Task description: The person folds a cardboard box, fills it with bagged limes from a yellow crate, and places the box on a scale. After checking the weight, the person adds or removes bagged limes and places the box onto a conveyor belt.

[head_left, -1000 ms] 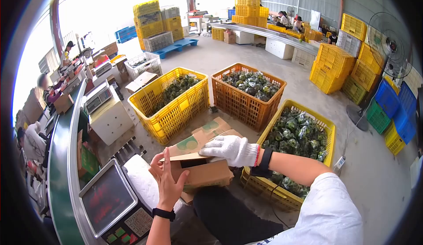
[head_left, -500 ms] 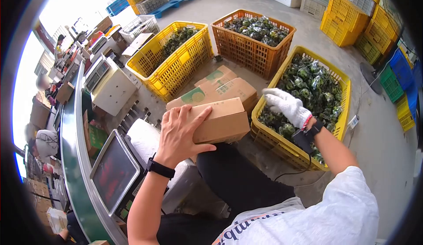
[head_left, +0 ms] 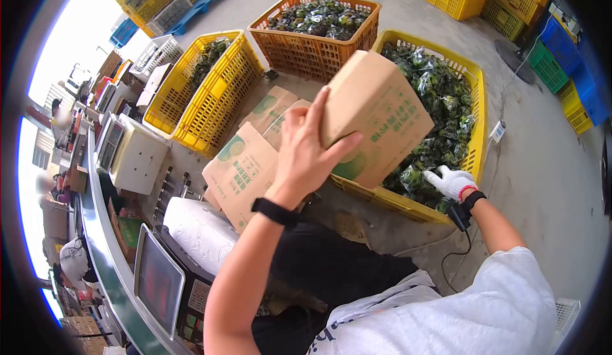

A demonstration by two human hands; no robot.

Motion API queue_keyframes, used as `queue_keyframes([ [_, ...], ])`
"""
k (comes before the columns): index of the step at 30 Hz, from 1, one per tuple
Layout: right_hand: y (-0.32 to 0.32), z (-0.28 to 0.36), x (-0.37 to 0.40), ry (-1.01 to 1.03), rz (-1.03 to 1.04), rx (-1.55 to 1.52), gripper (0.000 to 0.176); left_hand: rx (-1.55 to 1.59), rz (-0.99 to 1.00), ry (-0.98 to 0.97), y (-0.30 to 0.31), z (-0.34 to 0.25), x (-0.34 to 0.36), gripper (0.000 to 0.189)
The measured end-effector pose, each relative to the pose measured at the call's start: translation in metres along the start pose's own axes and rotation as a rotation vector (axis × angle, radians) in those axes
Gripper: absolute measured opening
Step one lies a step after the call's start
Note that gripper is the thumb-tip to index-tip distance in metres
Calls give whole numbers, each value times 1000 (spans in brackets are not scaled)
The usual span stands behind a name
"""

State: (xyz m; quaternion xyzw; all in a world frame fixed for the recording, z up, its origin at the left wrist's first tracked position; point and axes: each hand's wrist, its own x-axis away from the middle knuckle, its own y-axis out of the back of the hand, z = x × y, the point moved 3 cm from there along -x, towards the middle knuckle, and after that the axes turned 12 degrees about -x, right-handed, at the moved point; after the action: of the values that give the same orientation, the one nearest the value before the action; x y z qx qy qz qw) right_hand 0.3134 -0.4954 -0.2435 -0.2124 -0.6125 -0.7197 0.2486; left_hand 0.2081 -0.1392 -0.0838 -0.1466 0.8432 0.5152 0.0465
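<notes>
My left hand [head_left: 309, 147] grips a brown cardboard box [head_left: 376, 116] with green print, its thumb on the near side. The box is tilted over the left side of a yellow crate [head_left: 475, 157]. That crate is full of dark green produce [head_left: 440, 100] in clear plastic wrapping. My right hand [head_left: 450, 183], in a white knitted glove, rests at the near end of the produce. Its fingers are stretched out and touch the wrapped pieces; no piece is plainly held. Left of the crate, folded cardboard cartons [head_left: 245, 167] lie in a pile.
An orange crate [head_left: 319, 52] and another yellow crate [head_left: 204, 93] hold more produce beyond the cartons. A scale with a dark screen [head_left: 159, 281] stands by the green conveyor [head_left: 105, 246] at my left. A power strip [head_left: 497, 132] with a cable lies at the right. Other people sit along the conveyor.
My left hand has raised and tilted the box, moving it right over the crate's edge. My gloved hand has moved down and right to the near end of the produce.
</notes>
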Motion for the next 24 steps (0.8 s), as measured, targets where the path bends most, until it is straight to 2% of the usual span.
queue_keyframes([
  [3, 7, 5, 1, 40, 72, -8, 84, -61, 156, -7, -61, -19, -30, 97],
  [4, 7, 2, -2, 31, 73, -5, 84, -44, 253, 47, -76, -21, -38, 99],
  [6, -4, -1, -11, 125, 125, -64, 75, -118, 341, 74, -99, -17, -48, 101],
  [9, -17, -17, -32, 221, 198, -158, 79, -181, 463, 103, -131, -4, -55, 106],
  [10, -46, -36, -62, 34, 287, -732, 73, -133, 478, 123, -137, 0, -55, 107],
  [11, -68, -40, -75, 19, 290, -735, 73, -87, 493, 142, -141, 4, -56, 108],
  [13, -83, -26, -80, 247, 206, -1516, 70, -67, 529, 150, -141, 9, -57, 108],
  [14, -85, -32, -83, 137, 169, -1472, 66, -28, 563, 176, -140, 13, -58, 109],
  [15, -82, -27, -79, 142, 180, -1470, 66, 7, 596, 203, -142, 21, -59, 109],
  [17, -81, -20, -76, 192, 196, -1628, 65, 12, 564, 193, -150, 26, -56, 110],
  [19, -81, -11, -81, 280, 208, -1765, 64, 147, 536, 246, -149, 26, -51, 112],
  [20, -86, -5, -86, 208, 179, -1887, 67, 147, 528, 254, -149, 27, -45, 112],
  [21, -88, 4, -88, 130, 155, -2008, 69, 265, 547, 343, -145, 26, -37, 112],
  [22, -91, 0, -102, 43, 137, -1964, 70, 383, 559, 431, -141, 25, -31, 112],
  [23, -92, 4, -108, 51, 155, -1962, 70, 375, 547, 442, -137, 25, -29, 112],
  [24, -92, 5, -112, 111, 25, -1873, 69, 414, 542, 457, -136, 25, -27, 113],
])
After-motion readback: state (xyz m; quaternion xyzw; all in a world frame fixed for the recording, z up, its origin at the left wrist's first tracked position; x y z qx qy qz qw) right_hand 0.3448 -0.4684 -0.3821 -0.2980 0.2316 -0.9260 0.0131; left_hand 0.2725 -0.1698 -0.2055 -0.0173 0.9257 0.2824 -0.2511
